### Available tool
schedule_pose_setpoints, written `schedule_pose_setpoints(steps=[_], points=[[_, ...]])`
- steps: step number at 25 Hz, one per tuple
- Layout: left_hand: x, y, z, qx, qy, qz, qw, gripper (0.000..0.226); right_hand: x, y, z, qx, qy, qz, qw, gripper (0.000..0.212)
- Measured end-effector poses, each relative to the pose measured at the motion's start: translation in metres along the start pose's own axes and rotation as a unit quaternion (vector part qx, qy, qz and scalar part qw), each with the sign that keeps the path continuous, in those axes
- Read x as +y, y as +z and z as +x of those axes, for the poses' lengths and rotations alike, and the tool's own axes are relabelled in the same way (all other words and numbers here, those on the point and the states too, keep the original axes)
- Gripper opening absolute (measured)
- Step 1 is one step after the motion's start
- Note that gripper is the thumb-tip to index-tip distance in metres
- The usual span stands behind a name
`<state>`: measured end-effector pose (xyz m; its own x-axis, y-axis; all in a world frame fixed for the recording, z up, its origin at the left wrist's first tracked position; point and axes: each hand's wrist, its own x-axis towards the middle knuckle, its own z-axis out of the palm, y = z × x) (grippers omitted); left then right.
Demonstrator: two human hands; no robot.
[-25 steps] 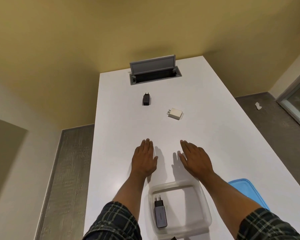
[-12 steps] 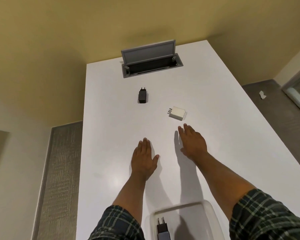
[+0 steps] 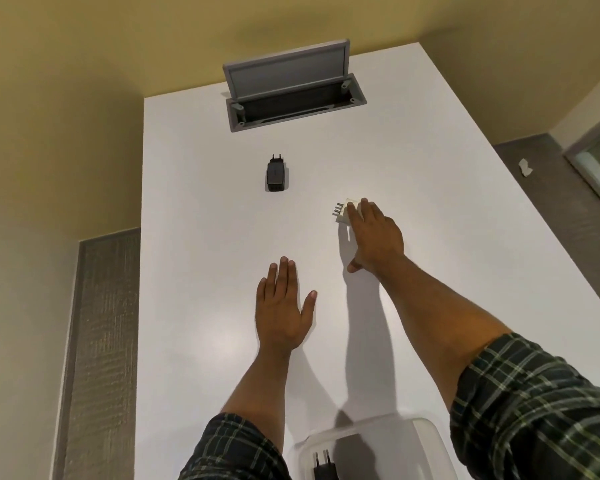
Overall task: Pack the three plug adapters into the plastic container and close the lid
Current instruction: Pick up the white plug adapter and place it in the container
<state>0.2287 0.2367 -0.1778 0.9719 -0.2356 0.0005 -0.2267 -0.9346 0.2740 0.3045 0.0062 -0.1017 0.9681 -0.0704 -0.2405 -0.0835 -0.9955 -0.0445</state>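
While the left hand lies flat and empty on the table, the right hand covers the white adapter.
Its grip isn't closed; black adapter beyond, 1 in the container.

White table, yellow wall

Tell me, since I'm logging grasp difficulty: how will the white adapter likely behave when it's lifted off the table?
The white adapter looks like a rigid, blocky shell, so it should stay stiff under the right hand. Its flat faces make rolling unlikely. It is small beside the hand, so probably light; the smooth-looking casing may slip, and the metal pins could snag.
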Motion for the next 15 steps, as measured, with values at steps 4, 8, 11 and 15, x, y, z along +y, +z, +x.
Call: schedule_pose_setpoints(steps=[4,8,11,15], points=[[0.001,-0.005,0.002,0.011,0.011,-0.009,1.000,0.076,0.006,-0.013,0.013,-0.033,-0.018,0.015,0.999,0.140],[0.011,-0.004,0.006,0.006,0.017,-0.012,1.000,0.075,0.018,-0.024,0.022,-0.071,0.003,0.048,0.996,0.100],[0.013,0.001,0.009,-0.001,0.017,-0.004,1.000,0.075,0.017,-0.016,0.017,-0.024,0.005,0.056,0.998,0.048],[0.002,0.005,0.010,-0.036,0.027,0.032,0.998,0.073,0.006,0.008,0.001,-0.029,-0.005,0.025,0.999,0.040]])
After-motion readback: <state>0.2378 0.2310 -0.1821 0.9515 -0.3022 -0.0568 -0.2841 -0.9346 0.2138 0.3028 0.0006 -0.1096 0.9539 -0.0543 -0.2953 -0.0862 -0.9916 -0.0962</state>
